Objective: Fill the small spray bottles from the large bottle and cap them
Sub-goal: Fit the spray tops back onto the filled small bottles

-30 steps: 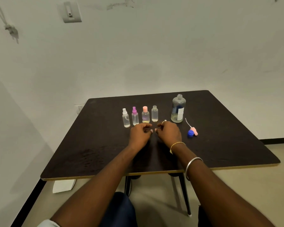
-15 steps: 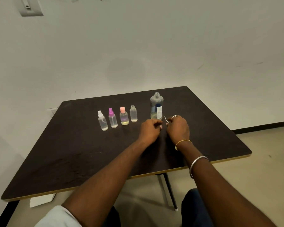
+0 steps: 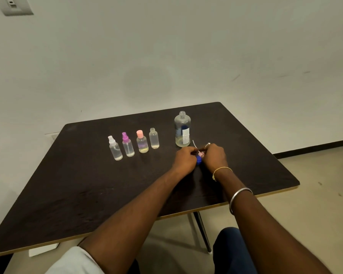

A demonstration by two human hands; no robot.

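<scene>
- Our left hand point(image 3: 184, 158) and right hand point(image 3: 214, 157) sit close together on the dark table point(image 3: 87, 194), fingers curled in around the pink spray cap point(image 3: 201, 154); its white dip tube point(image 3: 194, 144) sticks up between them. We cannot tell which fingers actually pinch it.
- The blue cap point(image 3: 199, 160) lies on the table in the gap between our hands, just under the pink one.
- The large bottle point(image 3: 182, 129) stands open just beyond our hands, only a little liquid at its bottom.
- Off past our left hand stands the row of small bottles: the white-sprayer bottle point(image 3: 114, 148), the purple-sprayer bottle point(image 3: 127, 144) and the pink-capped bottle point(image 3: 142, 142) are closed, while the uncapped small bottle point(image 3: 154, 138), nearest our hands, has an open neck and some liquid.
- We judge the step in hand to be picking up the pink spray cap for that open bottle. To do it well, we grip the cap body, not the thin tube, keep the tube pointing down, thread it straight into the neck, steady the bottle with the other hand, then twist until snug.
- Compared with a second ago, both hands have shifted to the right, from in front of the small bottles to the caps, which then lay untouched to the right of our right hand.
</scene>
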